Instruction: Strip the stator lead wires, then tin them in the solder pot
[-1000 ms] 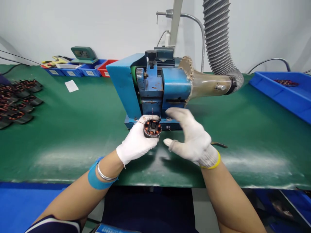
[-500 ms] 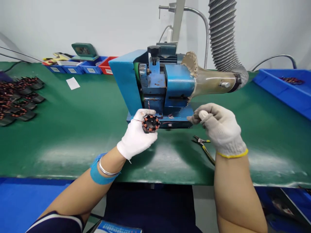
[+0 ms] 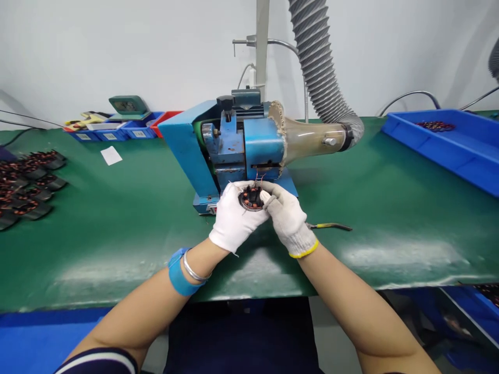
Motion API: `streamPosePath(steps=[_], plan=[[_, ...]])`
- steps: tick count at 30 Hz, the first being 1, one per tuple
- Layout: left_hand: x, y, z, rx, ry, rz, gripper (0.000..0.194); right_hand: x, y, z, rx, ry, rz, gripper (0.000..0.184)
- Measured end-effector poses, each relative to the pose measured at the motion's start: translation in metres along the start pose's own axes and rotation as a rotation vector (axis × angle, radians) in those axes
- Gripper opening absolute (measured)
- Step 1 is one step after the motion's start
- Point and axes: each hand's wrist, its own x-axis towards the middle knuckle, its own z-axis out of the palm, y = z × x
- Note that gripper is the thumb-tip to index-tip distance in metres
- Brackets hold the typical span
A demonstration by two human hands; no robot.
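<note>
A motor stator, a dark ring with copper coils inside, is gripped from the left by my left hand, which wears a white glove. My right hand, in a greyish-white glove with a yellow cuff edge, is closed against the stator's right rim. Its thumb lies near the ring's opening. Thin reddish wire ends stick up from the stator's far side. Just behind both hands stands a blue motor-driven machine with a slot in its front cover. Pliers lie right of my right hand, partly hidden behind it.
A clear funnel joins the machine to a grey ribbed hose. Many stators are grouped at the left on the green bench. Small bins line the back left, and a large blue tray is at the right.
My right hand has moved left from beside the machine onto the stator. The stator has tipped in my left hand, and its wire ends now point up toward the machine. The view has shifted.
</note>
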Motion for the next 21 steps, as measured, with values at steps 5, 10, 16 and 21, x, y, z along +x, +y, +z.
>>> streamPosePath(steps=[5,10,16,21], plan=[[0.017,0.005,0.014,-0.001,0.035,-0.051,0.054,0.011,0.006,-0.003,0.113,0.062,0.008,0.037],[0.024,0.012,0.020,0.043,0.056,-0.036,0.039,0.021,0.004,-0.002,0.180,0.106,0.051,0.031],[0.025,0.022,0.024,0.182,0.128,-0.030,0.034,0.026,0.006,0.001,0.298,0.147,0.017,0.025],[0.023,0.017,0.029,0.230,0.173,0.018,0.034,0.027,0.010,0.002,0.330,0.146,0.014,0.027]])
